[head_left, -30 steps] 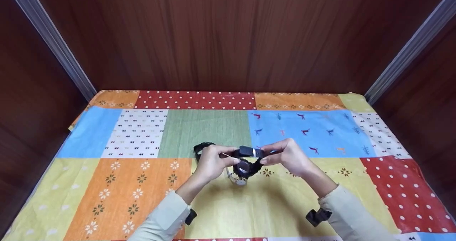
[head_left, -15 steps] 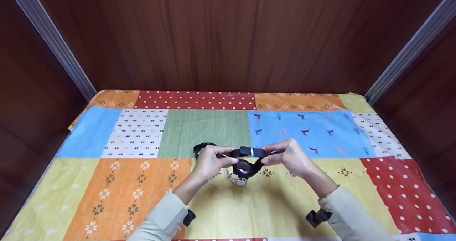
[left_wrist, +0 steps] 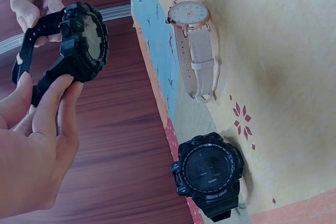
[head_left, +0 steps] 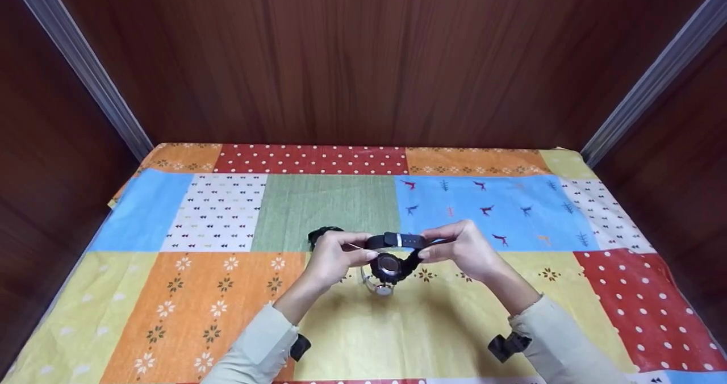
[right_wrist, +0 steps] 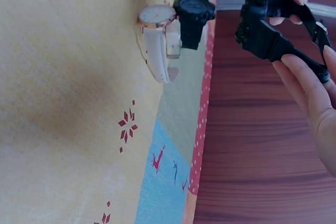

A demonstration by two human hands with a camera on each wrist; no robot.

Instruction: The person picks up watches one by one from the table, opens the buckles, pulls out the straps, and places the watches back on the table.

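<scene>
Two hands hold one black watch (head_left: pixel 392 256) up over a patchwork-covered desk (head_left: pixel 170 293) in the head view, left hand (head_left: pixel 335 257) and right hand (head_left: pixel 463 249) each pinching a strap end. From the left wrist, a pale-strapped watch (left_wrist: pixel 192 45) and a second black watch (left_wrist: pixel 209 172) lie on the cloth. From the right wrist, fingers (right_wrist: pixel 304 85) grip the strap.
</scene>
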